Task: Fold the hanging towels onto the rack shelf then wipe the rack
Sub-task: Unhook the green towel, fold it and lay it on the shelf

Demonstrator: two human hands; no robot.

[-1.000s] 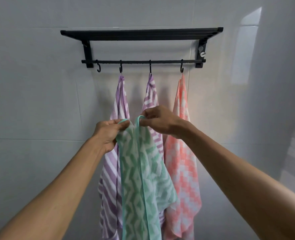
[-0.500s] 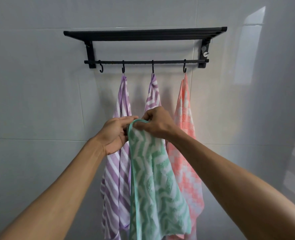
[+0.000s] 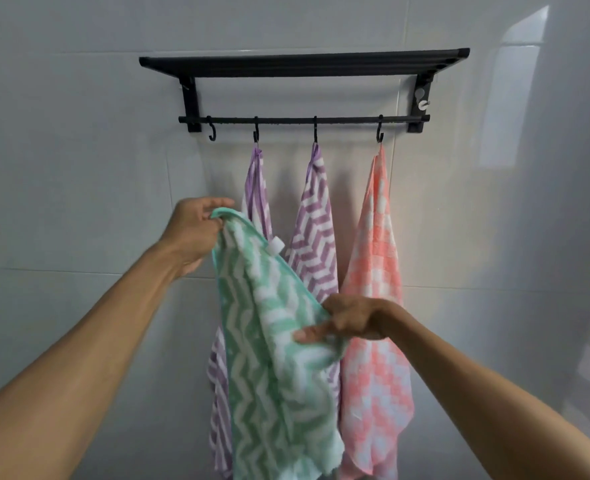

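You held green-and-white zigzag terry towel [image 3: 269, 341] off hooks, first fold in hand: left hand [image 3: 191, 233] grip pinched top corner, right hand [image 3: 350, 322] grip pinched side edge. Next: bring corners together, then lay on black metal rack shelf [image 3: 304, 62].

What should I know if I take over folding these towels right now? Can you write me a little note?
Left hand: grips the top corner of the green towel.
Right hand: pinches the green towel's side edge, lower down.
Still hanging from hooks: two purple towels and the pink towel.
Leftmost hook holds nothing.
Done: green towel is off the rack, not yet folded.
Left: fold all four onto the shelf, then wipe the rack.
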